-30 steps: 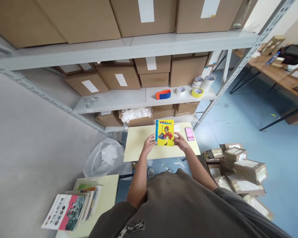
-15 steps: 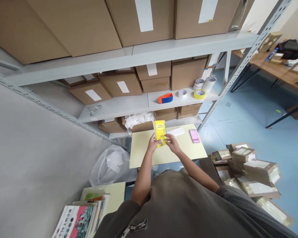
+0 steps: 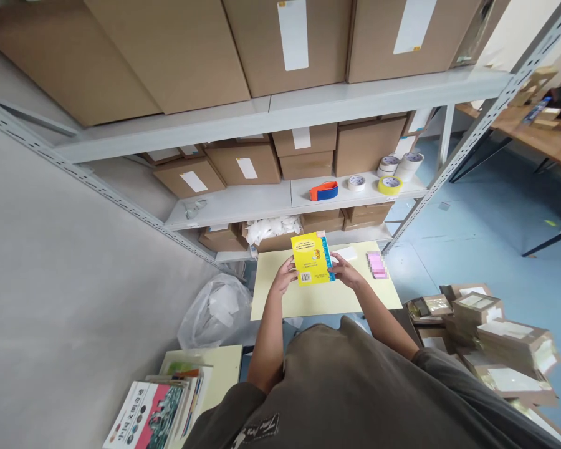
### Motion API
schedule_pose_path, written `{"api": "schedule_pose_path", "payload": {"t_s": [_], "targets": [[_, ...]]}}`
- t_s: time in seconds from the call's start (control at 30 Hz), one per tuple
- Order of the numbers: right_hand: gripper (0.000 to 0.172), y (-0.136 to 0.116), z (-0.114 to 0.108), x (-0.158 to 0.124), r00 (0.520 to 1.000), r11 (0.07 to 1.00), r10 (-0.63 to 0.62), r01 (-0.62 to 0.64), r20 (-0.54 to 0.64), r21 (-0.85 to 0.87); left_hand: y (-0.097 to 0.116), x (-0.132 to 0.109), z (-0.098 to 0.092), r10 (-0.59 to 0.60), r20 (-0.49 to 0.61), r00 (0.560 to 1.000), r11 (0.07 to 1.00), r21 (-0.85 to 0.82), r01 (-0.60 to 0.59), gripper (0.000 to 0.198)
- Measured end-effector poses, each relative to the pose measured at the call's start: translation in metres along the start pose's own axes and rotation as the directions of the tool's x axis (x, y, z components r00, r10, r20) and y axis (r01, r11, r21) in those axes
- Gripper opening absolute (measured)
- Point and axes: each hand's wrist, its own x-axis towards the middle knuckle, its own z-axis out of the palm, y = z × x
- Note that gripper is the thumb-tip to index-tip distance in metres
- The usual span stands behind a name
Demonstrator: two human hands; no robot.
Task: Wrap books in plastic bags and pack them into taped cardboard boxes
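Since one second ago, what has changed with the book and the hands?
The yellow book has been flipped over: its illustrated cover faced the camera, now its barcode side does, and the blue strip has gone from its left edge to its right. The left hand and right hand hold it, as before. The pink item and yellow tape roll stayed put.
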Motion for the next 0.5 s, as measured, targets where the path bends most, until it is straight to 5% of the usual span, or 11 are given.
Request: {"api": "schedule_pose_path", "payload": {"t_s": [0.17, 0.27, 0.37, 0.5], "targets": [[0.066, -0.007, 0.003, -0.002, 0.990, 0.989, -0.135, 0.132, -0.043, -0.073, -0.009, 0.010, 0.020, 0.150, -0.313, 0.938, 0.981, 0.165, -0.102, 0.068], [0.061, -0.004, 0.012, 0.003, 0.966, 0.955, -0.252, 0.241, -0.049, -0.172, -0.009, 0.016, 0.050, 0.207, -0.165, 0.964, 0.965, 0.200, -0.172, 0.060], [0.060, 0.005, 0.024, 0.010, 0.948, 0.915, -0.316, 0.314, 0.034, -0.253, -0.004, 0.018, 0.076, 0.288, -0.041, 0.957, 0.946, 0.167, -0.277, 0.079], [0.068, 0.011, 0.036, 0.014, 0.942, 0.912, -0.300, 0.329, 0.148, -0.246, 0.011, 0.013, 0.081, 0.296, -0.011, 0.955, 0.948, 0.126, -0.292, 0.096]]}}
